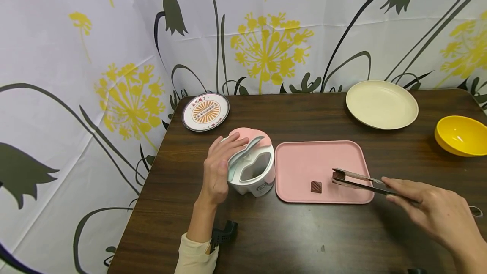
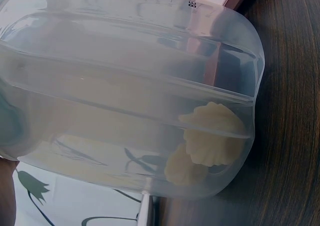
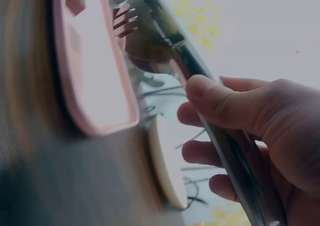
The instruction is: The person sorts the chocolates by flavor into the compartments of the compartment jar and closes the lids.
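My right hand (image 1: 437,208) grips a pair of metal tongs (image 1: 359,176), whose tips pinch a dark brown chocolate (image 1: 338,175) over the pink tray (image 1: 296,160). Fork-like tines and a spoon-shaped tip show on the tongs in the right wrist view. A second square chocolate (image 1: 316,187) with diagonal ridges lies on the tray. Fingers extended, my left hand (image 1: 217,172) touches the lidded side of a white translucent container (image 1: 266,176). Its grey-blue flap (image 1: 245,153) is raised, baring an opening. Pale shell-shaped pieces (image 2: 215,133) sit inside, low down in the left wrist view.
A white patterned plate (image 1: 206,112) stands at the back left of the dark wooden table (image 1: 274,231). At the back right is a cream plate (image 1: 382,105), with a yellow bowl (image 1: 462,136) to its right. A flower-printed cloth (image 1: 266,7) hangs behind.
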`<state>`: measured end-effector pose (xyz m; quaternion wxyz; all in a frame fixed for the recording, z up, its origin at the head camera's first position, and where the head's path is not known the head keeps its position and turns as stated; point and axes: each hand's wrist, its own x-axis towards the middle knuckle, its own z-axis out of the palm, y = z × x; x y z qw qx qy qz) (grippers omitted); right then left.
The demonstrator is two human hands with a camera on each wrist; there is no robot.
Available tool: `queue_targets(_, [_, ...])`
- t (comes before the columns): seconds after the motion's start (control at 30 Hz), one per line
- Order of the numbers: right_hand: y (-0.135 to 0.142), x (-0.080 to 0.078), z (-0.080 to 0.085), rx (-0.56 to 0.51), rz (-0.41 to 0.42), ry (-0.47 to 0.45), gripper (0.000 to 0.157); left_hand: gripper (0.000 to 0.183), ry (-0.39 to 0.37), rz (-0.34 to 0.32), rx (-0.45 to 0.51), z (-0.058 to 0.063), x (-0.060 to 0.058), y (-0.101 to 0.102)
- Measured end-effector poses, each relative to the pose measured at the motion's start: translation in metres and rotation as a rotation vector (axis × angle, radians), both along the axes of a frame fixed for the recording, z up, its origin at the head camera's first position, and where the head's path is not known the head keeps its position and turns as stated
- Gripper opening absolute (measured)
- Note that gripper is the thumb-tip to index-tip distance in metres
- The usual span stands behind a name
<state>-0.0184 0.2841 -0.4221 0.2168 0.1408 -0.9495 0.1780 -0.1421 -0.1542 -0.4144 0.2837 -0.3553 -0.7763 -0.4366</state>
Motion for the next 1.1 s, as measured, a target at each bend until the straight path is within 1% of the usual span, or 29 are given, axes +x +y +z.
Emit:
queue_targets(0.07, [-0.004, -0.002, 0.005, -0.015, 0.028, 0.045, 0.055, 0.058, 0.000, -0.001, 0.001, 0.000, 0.000, 0.000])
queue_targets(0.17, [-0.012, -0.006, 0.015, -0.025, 0.064, 0.105, 0.041, 0.059, 0.001, -0.001, 0.002, 0.000, 0.000, 0.000])
queue_targets(0.2, [-0.016, -0.008, 0.018, -0.031, 0.075, 0.126, 0.040, 0.059, 0.001, -0.001, 0.002, 0.000, 0.000, 0.000])
queue_targets(0.3, [-0.031, -0.014, 0.030, -0.048, 0.115, 0.199, 0.054, 0.059, 0.002, 0.002, 0.001, 0.000, 0.001, 0.000])
queue_targets(0.33, [-0.036, -0.016, 0.034, -0.060, 0.134, 0.223, 0.054, 0.059, 0.002, 0.003, 0.001, 0.000, 0.001, 0.000])
queue_targets(0.47, [-0.058, -0.024, 0.050, -0.115, 0.234, 0.314, 0.048, 0.059, 0.005, 0.005, -0.003, 0.001, 0.001, 0.000])
queue_targets(0.53, [-0.067, -0.028, 0.056, -0.135, 0.279, 0.345, 0.045, 0.059, 0.008, 0.005, -0.004, 0.001, 0.001, 0.000])
queue_targets(0.63, [-0.081, -0.032, 0.064, -0.141, 0.319, 0.375, 0.042, 0.059, 0.010, 0.006, -0.005, 0.001, 0.001, 0.000])
queue_targets(0.73, [-0.095, -0.036, 0.067, -0.146, 0.352, 0.396, 0.040, 0.059, 0.010, 0.004, -0.001, 0.002, 0.001, 0.000])
queue_targets(0.83, [-0.108, -0.038, 0.068, -0.150, 0.374, 0.398, 0.038, 0.059, 0.012, 0.000, 0.000, 0.002, 0.001, 0.001])
queue_targets(0.93, [-0.119, -0.040, 0.066, -0.145, 0.376, 0.393, 0.038, 0.058, 0.016, -0.001, -0.003, 0.003, 0.000, 0.001])
queue_targets(1.1, [-0.133, -0.042, 0.062, -0.127, 0.356, 0.393, 0.038, 0.058, 0.015, 0.004, -0.003, 0.003, 0.001, 0.001])
